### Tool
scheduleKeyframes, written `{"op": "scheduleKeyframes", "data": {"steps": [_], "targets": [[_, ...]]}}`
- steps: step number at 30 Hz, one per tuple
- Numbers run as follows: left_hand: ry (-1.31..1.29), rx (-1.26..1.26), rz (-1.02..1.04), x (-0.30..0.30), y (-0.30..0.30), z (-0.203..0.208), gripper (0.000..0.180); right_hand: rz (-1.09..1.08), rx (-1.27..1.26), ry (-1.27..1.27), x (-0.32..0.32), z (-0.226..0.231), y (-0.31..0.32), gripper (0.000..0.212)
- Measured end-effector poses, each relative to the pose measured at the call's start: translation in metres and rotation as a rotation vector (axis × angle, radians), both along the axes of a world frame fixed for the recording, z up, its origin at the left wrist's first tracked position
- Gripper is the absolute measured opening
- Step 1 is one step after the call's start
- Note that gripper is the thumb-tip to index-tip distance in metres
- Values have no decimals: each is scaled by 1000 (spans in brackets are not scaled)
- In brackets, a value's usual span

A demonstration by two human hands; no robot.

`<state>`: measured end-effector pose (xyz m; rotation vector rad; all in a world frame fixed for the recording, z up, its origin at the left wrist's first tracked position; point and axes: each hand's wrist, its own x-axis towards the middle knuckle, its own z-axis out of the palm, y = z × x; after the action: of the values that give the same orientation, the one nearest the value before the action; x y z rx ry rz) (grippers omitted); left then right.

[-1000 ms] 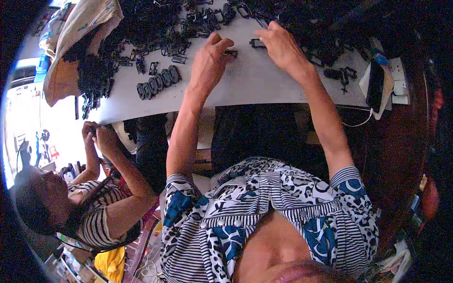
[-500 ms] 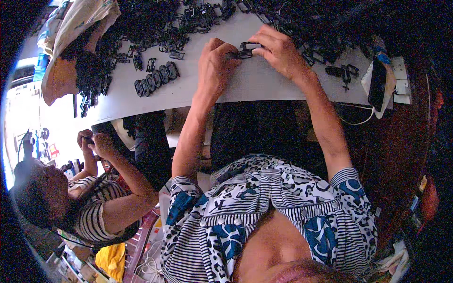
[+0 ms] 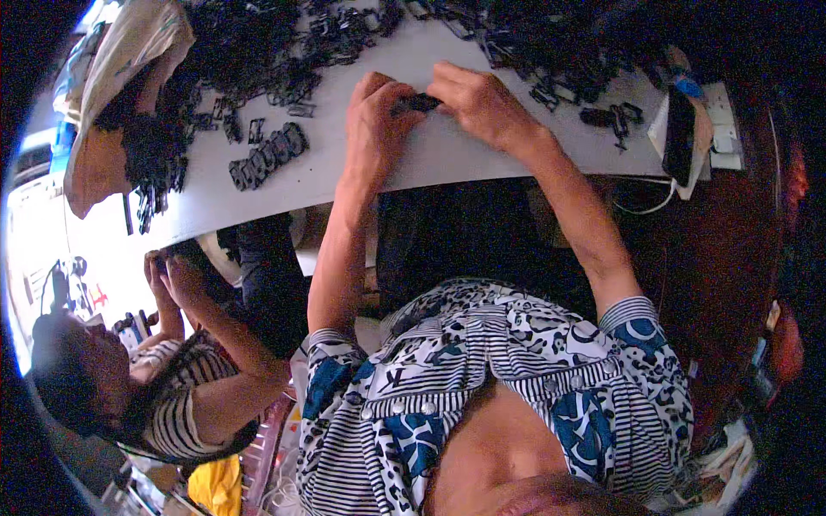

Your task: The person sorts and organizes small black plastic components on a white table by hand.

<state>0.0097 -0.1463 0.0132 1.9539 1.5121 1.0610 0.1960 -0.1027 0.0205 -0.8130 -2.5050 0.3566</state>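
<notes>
Between my two hands, over the far middle of the white table, is a small black plastic part. My left hand is closed on its left end. The fingers of my right hand pinch its right end, so much of the part is covered. To the left of my left hand stands a neat row of several black oval parts. Behind and around it, loose black frame-shaped pieces lie on the table. A few dark pieces rest apart, right of my right hand.
Large heaps of black parts cover the table's far side. A pale sack stands at the left end. A dark phone, a cable and a white power strip sit at the right. A co-worker sits at left.
My right hand has moved left and closer to my left hand. The open black frame piece that showed between my fingers now appears as one compact dark part. The view has shifted slightly.
</notes>
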Motion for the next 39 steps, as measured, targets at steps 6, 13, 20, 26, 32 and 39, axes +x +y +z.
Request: {"op": "scheduleKeyframes", "data": {"steps": [6, 13, 20, 26, 32, 39], "targets": [[93, -81, -20, 4, -7, 9, 32, -151, 33, 88, 16, 19, -33, 18], [38, -63, -133, 1, -2, 30, 30, -819, 43, -116, 70, 16, -57, 22], [-39, 40, -255, 49, 3, 52, 32, -406, -366, 432, 39, 20, -47, 17], [-209, -114, -204, 35, 21, 33, 24, -669, -81, 290, 53, 25, -40, 23], [-173, -81, -111, 15, 30, 25, 25, -947, -122, -85, 93, 16, -36, 27], [96, -21, -24, 1, 26, 15, 31, -532, -195, 71, 64, 38, -36, 26]]}}
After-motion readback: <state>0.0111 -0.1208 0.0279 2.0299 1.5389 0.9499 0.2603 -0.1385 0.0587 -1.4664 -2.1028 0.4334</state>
